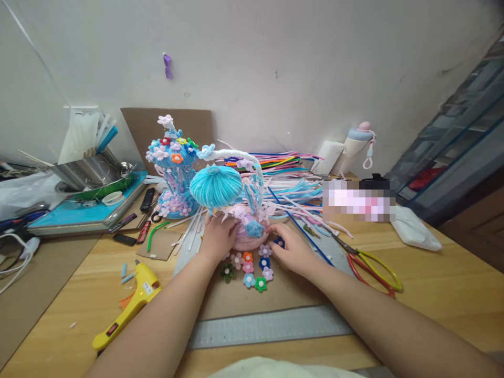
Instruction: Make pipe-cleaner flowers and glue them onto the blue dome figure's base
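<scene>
Steel bowl: on the far left, the bowl (88,170) sits in a green dish (106,193) on a blue-topped stack (79,214).
Glue gun: yellow tool (136,304) lying on the wooden table (59,336) by the left forearm, with short blue sticks (126,275) near its nozzle.
Flowered model: blue and pink piece (172,163), upright behind the hands, its top set with small multicoloured flowers.
Left hand: the hand (218,239) lies at the left side of the pink base, fingers bent and partly hidden; whether they grip it cannot be told.
Lamp-shaped model: between the hands, comprising a turquoise ribbed shade (216,188), a white stem (240,155) arching above it and a round pink base (250,243) bearing a blue piece (255,229).
Loose flowers: small fuzzy blossoms (248,267) in several colours, on cardboard (303,286) just in front of the base.
Right hand: the hand (295,252) is at the base's right edge, thumb and index fingertip apart; a grip on the edge cannot be confirmed.
Fuzzy stems: a many-coloured bundle (275,165) lies behind the lamp-shaped model.
Scissors: red-and-yellow-handled pair (374,268), right of the right hand.
Tissue pack: white packet (417,231) near the table's right edge.
</scene>
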`<state>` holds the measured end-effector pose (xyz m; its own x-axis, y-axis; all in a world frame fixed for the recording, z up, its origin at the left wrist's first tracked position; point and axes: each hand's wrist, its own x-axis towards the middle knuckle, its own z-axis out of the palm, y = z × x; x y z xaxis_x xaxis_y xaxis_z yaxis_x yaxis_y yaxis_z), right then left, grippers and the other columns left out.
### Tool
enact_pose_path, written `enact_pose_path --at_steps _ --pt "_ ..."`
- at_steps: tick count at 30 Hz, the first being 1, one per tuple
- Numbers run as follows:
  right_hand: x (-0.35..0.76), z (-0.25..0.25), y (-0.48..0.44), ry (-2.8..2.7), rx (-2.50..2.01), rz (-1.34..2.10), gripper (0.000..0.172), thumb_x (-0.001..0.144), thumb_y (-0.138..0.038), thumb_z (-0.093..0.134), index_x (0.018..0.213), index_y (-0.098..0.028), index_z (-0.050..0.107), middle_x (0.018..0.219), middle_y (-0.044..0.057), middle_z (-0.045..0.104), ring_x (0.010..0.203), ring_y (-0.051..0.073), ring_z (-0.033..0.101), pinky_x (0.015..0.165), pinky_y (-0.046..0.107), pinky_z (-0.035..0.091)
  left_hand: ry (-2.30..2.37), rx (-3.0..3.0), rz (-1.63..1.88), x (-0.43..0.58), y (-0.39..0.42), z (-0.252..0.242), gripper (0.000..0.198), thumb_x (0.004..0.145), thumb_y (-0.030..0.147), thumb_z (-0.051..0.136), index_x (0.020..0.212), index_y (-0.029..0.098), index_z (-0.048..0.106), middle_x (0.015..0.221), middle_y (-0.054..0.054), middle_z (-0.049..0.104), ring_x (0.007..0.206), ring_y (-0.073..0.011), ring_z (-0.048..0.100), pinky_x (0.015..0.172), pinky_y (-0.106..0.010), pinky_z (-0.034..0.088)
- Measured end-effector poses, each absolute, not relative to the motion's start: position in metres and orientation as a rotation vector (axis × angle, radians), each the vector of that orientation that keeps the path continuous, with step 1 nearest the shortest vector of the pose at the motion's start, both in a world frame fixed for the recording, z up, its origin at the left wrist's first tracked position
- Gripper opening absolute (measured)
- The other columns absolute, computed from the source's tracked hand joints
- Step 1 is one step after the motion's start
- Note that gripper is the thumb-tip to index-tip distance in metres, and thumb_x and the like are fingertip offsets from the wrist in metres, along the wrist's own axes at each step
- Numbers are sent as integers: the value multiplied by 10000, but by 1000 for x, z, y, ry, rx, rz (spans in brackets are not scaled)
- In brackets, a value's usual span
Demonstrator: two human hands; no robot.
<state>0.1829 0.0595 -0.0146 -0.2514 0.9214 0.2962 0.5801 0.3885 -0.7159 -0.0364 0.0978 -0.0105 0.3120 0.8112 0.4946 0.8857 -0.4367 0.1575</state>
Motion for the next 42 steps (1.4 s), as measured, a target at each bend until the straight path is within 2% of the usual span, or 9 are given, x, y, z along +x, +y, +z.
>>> enact_pose_path --at_steps 3,7,10,15,22,29,35,42 --pt "183 -15 60 -1945 -1276 621 308 705 -114 501 1001 -173 567 1051 84 624 1010 226 564 895 379 421 -1583 -2416 -784 -35 97 -12 220 875 308 479 941 267 684 997 -53 684 1058 -261 522 938 -440 315" --pt "183 -14 59 -1947 -1270 624 307 710 -107 496 1002 -175 563 1056 87 621 1011 230 564 895 389 420 -1618 -2388 -787 -35 97 -13 266 850 318 505 1054 231 652 1103 -96 641 1108 -296 480 942 -459 316" --pt "182 -13 59 -1950 -1272 623 310 714 -98 491 1007 -173 561 1052 87 617 1010 227 561 896 386 420 -1632 -2404 -783 -35 97 -12 262 846 327 508 1038 240 664 1140 -80 627 1110 -288 478 942 -451 317" --pt "183 -12 59 -1954 -1275 626 312 715 -101 495 1010 -176 564 1052 87 618 1002 228 564 884 383 425 -1638 -2447 -790 -35 96 -10 228 847 315 513 997 290 683 1107 -24 648 1107 -257 487 958 -426 305" --pt "182 -12 59 -1955 -1288 630 315 714 -104 496 1013 -170 570 1054 89 620 1003 231 566 880 381 427 -1730 -2417 -815 -34 98 -14 255 806 354 554 1008 277 690 1097 -77 615 1095 -289 485 919 -450 334" --pt "193 3 59 -2027 -1292 554 299 735 -107 494 998 -190 609 1052 73 645 992 224 581 869 366 436 -1751 -2437 -808 -35 97 -11 279 809 287 511 1019 299 695 1054 -59 616 1125 -287 463 943 -447 331" --pt "234 43 58 -1925 -1503 443 170 805 -273 504 896 -216 637 922 46 689 856 222 625 706 319 471 -1743 -2428 -792 -33 93 -8 257 792 271 526 984 285 696 1106 -53 619 1125 -288 458 940 -448 324" --pt "286 60 50 -1539 -1677 220 188 767 -365 533 821 -218 637 828 36 689 787 220 632 699 327 467 -1778 -2410 -771 -31 95 -11 247 763 279 547 963 273 691 1046 -64 629 1097 -297 474 938 -469 322"
